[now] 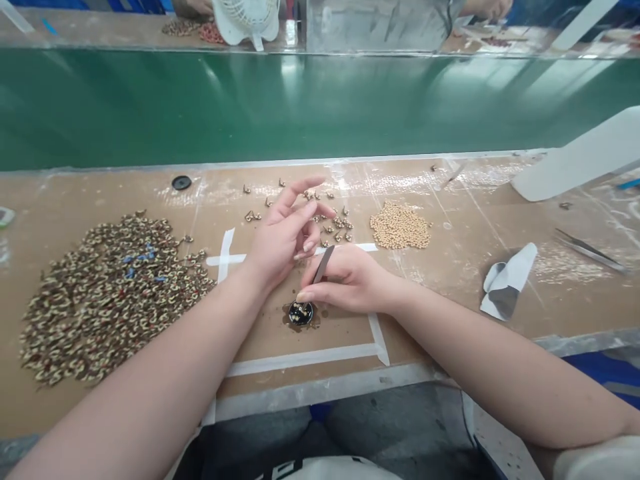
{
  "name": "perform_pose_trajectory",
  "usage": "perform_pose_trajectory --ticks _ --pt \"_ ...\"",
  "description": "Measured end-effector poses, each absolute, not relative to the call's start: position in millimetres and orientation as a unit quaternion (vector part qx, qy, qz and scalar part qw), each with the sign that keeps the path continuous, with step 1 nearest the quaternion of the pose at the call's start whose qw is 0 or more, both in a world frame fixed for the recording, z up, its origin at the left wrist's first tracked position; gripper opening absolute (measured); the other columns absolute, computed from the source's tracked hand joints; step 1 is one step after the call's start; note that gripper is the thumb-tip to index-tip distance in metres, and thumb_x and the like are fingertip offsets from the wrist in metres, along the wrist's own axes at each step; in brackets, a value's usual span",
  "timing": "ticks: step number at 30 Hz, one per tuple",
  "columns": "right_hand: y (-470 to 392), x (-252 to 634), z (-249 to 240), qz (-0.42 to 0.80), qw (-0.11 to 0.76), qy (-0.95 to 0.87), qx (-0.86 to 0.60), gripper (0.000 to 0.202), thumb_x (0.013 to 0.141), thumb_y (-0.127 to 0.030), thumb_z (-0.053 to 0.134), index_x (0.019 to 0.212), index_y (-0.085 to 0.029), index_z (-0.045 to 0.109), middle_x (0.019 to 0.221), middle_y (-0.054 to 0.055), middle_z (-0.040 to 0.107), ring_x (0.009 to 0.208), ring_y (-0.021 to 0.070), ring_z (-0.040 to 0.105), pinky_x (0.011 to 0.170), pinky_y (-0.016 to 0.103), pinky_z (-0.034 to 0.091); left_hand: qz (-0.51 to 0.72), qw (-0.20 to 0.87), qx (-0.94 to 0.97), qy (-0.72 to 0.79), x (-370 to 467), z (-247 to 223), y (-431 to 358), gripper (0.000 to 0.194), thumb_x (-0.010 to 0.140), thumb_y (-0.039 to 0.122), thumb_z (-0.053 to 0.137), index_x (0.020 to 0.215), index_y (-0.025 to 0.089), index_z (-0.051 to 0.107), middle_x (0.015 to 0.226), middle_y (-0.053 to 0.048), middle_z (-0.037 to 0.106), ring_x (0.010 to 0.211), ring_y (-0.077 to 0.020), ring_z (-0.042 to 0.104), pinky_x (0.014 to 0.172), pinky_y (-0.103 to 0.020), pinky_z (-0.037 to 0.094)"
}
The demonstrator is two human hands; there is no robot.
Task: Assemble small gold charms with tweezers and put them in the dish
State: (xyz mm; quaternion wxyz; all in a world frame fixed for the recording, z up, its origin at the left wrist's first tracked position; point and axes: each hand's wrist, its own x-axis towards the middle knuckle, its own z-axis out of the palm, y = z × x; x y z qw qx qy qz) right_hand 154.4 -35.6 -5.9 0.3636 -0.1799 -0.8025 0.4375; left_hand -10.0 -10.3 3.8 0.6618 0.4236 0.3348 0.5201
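head view: tweezers at a small dish of dark liquid near the tabletop's front edge

the right hand (350, 277) grips tweezers (324, 265), their tips down at the dish (301, 325), where several pale beads sit in the liquid. the left hand (285, 240) is raised beside it, fingers partly curled; i cannot tell whether it pinches anything.

a bead could slip if the tweezers close off-centre or the wet surface gives poor grip. a nudge from the right hand's heel could tip the dish; a damp stain (317, 315) already surrounds it. the left hand, if lowered, might scatter the small metal pieces (339, 236) behind it.

the bead pile (400, 227) lies right of the metal pieces, and a big heap of curved parts (115, 293) fills the tabletop's (450, 267) left side, close to the left forearm, whose sleeve-free skin could drag some along. a black cap (181, 183) lies towards the far edge. crumpled paper (509, 283) and 1 other pair of tweezers (590, 250) lie towards the right end, well apart from the dish.
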Motion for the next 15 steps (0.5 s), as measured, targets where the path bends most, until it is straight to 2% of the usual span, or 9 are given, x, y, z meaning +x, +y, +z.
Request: perform_pose_trajectory --ticks 3,7,15 --pt "-36.2 154.1 -7.0 0.418 0.354 -0.819 -0.167 0.033 0.104 -0.044 0.074 0.086 -0.017 0.081 0.074 0.001 0.078 0.066 0.0116 0.070 0.064 0.023 0.053 0.518 0.669 0.420 0.329 -8.5 3.2 -10.6 0.028 0.100 0.020 0.067 0.128 0.028 0.064 0.095 -0.001 0.074 0.045 -0.0049 0.049 0.037 -0.018 0.026" --pt "-36.5 153.9 -6.7 0.397 0.366 -0.828 -0.153 0.032 0.103 -0.042 0.075 0.085 -0.016 0.080 0.074 0.002 0.078 0.066 0.0108 0.069 0.066 0.022 0.054 0.512 0.665 0.422 0.342 -6.9 3.9 -11.3 0.013 0.104 0.022 0.064 0.117 0.022 0.063 0.104 -0.005 0.076 0.047 -0.0037 0.049 0.040 -0.017 0.031" --pt "-37.4 153.2 -8.6 0.407 0.361 -0.828 -0.140 0.027 0.103 -0.037 0.077 0.085 -0.016 0.081 0.073 0.002 0.079 0.062 0.0106 0.070 0.065 0.022 0.054 0.516 0.656 0.436 0.338 -6.0 0.5 -12.8 0.026 0.106 0.022 0.063 0.129 0.025 0.072 0.113 -0.006 0.079 0.050 -0.0039 0.051 0.044 -0.018 0.034"
